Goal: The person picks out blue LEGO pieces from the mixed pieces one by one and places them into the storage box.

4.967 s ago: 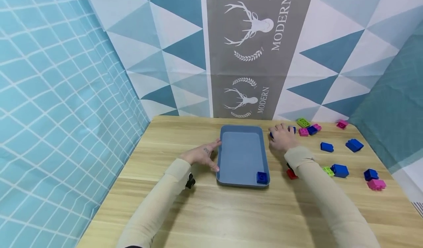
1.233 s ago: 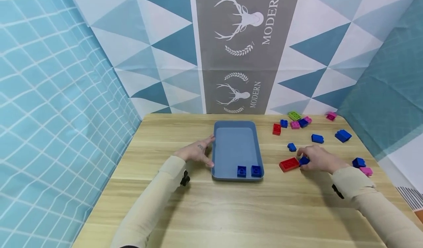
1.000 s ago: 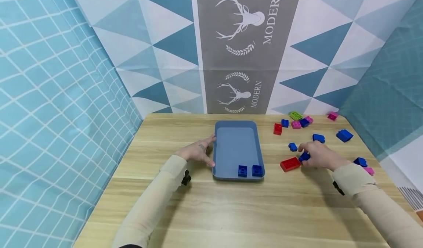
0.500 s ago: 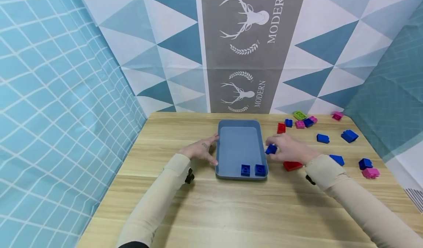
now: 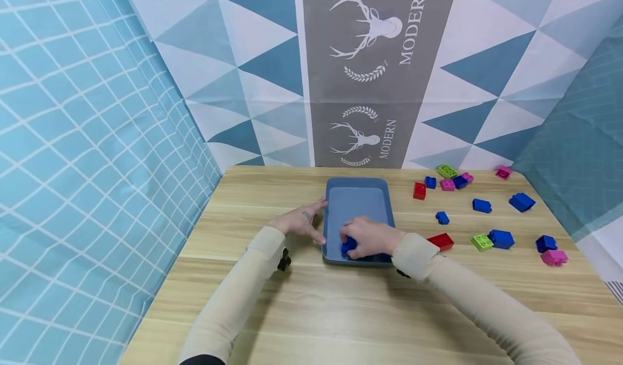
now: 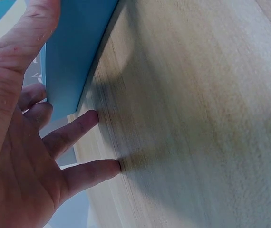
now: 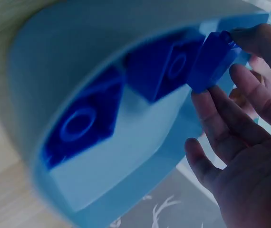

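Observation:
A blue-grey tray [image 5: 360,205] lies on the wooden table. Inside it, near the front left corner, my right hand [image 5: 373,237] pinches a blue toy brick [image 5: 348,244] between thumb and fingers. The right wrist view shows this held brick [image 7: 210,64] beside another blue brick [image 7: 147,71], with a further blue brick [image 7: 85,118] along the same wall; in the head view my right hand mostly covers those two. My left hand [image 5: 303,220] rests at the tray's left side, thumb and fingers spread, with two fingertips [image 6: 90,118] down on the table in the left wrist view.
Right of the tray lie red bricks [image 5: 419,191], a small blue brick [image 5: 442,217] and a green brick [image 5: 482,241] against a larger blue one [image 5: 501,239]. Pink bricks [image 5: 554,257] and more blue ones are scattered to the far right. A patterned cloth [image 5: 357,73] hangs behind the table.
My right hand has picked up a blue brick beside the long red one and carried it left into the tray. Earlier, another blue brick joined the first there. The left hand stays put.

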Available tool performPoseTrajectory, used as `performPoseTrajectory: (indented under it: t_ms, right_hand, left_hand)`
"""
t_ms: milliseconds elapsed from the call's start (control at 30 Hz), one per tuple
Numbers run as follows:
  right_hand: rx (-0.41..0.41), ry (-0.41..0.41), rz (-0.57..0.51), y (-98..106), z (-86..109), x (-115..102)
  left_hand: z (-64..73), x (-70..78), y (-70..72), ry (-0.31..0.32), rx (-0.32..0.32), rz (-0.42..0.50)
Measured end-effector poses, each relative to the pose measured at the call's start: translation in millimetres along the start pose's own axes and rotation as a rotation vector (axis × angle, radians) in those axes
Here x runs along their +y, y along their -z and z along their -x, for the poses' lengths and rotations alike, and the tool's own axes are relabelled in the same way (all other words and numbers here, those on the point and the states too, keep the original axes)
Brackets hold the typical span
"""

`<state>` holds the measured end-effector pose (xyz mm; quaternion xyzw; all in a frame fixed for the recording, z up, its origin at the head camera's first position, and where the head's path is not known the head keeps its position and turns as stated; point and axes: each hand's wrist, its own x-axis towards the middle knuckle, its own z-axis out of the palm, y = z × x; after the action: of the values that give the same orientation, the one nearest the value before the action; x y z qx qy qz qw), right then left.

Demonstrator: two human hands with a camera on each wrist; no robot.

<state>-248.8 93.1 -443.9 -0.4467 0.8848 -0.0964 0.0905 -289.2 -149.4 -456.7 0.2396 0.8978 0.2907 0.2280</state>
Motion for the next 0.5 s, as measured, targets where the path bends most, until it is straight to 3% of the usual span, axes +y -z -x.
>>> performPoseTrajectory:
  t_ms: [167, 500]
  right_hand:
    - [-0.022, -0.008, -0.006, -8, -10.5, -6]
    - [-0.030, 0.050, -0.022, -14, -20.5, -10]
  left_hand:
    - [-1.7, -0.5, -1.4, -0.011, -0.006, -0.037]
    - [-1.1, -2.6, 0.1, -0.011, -0.010, -0.004]
